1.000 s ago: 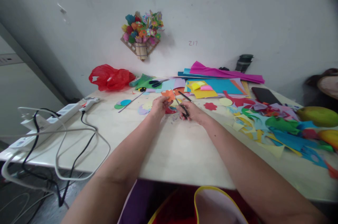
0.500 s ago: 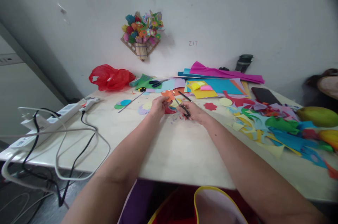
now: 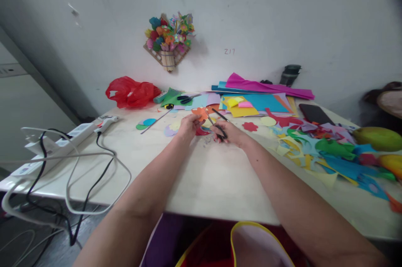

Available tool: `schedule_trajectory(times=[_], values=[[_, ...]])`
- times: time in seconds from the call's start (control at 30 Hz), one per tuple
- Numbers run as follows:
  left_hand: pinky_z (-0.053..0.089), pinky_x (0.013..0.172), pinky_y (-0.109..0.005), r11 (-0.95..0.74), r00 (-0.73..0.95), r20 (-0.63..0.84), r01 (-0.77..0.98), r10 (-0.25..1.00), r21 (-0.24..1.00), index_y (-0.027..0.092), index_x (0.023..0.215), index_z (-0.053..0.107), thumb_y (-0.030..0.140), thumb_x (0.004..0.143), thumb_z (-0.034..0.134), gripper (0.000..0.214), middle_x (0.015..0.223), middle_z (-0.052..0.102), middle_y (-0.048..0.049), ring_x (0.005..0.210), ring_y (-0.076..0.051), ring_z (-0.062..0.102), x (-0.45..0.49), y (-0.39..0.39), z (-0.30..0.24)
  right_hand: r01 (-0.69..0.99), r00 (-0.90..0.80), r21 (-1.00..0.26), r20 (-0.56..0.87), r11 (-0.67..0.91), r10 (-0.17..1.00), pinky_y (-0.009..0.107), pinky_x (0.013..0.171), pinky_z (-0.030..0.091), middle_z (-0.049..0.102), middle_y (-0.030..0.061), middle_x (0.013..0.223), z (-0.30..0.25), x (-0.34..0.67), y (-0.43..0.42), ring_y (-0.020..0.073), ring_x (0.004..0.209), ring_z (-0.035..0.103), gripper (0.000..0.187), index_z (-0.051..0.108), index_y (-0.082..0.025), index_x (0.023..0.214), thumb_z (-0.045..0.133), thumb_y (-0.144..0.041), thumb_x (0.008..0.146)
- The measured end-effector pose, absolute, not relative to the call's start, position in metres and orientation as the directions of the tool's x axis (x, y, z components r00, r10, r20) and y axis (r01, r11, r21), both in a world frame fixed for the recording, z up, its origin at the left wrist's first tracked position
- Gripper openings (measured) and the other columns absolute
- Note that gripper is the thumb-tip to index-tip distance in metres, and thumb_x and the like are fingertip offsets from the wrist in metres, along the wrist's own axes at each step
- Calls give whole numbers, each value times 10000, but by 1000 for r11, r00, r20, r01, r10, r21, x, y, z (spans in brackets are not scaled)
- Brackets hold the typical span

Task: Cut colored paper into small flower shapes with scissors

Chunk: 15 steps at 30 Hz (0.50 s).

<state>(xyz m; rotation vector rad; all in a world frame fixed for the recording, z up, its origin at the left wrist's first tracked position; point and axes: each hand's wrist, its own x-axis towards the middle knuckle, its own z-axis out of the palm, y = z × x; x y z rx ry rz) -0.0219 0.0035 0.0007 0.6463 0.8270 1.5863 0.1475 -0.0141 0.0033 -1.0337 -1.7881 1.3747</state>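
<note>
The orange paper (image 3: 198, 111) sat at the clock's hub, above the white table (image 3: 216, 183), pinched by the fingertips of the left hand (image 3: 189, 128) at 7 o'clock. At 4 o'clock, the right hand (image 3: 231, 133) gripped the scissors (image 3: 222, 131) by their handles, blades pointing toward 11 o'clock over the paper; so small and blurred a view did not settle whether they bit into it. Between 3 and 4 lay a red flower cutout (image 3: 250, 127), then heaped paper scraps (image 3: 333, 154). A blue circle (image 3: 150, 122) lay near 9, a second pair of scissors (image 3: 185, 99) between 10 and 11, a power strip (image 3: 67, 145) between 8 and 9. At 11, a flower basket (image 3: 168, 40) hung on the wall (image 3: 251, 15).
</note>
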Motion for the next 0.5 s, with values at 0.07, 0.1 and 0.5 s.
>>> schedule_trajectory(times=[0.07,0.1,0.5], values=[[557,782,-308,-75,-165,-28,-588,986,805,143,692,616,64,605,650,123,704,689,-44,708,-166,680,-22,3,2,208,-509,-966,29,156,861,157,311,280,630,6,592,4,153,-13,79,414,539,235,565,-160,795,648,-376,834],[556,779,-305,-76,-166,-28,-587,986,806,141,681,617,60,600,647,118,696,686,-42,701,-163,676,-23,3,2,219,-517,-963,21,156,856,158,314,285,635,9,602,5,156,-12,78,418,540,242,563,-159,792,643,-382,838],[557,766,-332,-124,-161,42,-543,986,831,155,593,559,47,571,677,162,614,641,-6,607,-146,647,-37,8,0,328,-541,-929,-35,172,840,167,330,256,616,2,571,15,183,-7,62,403,499,289,592,-142,777,693,-412,777]])
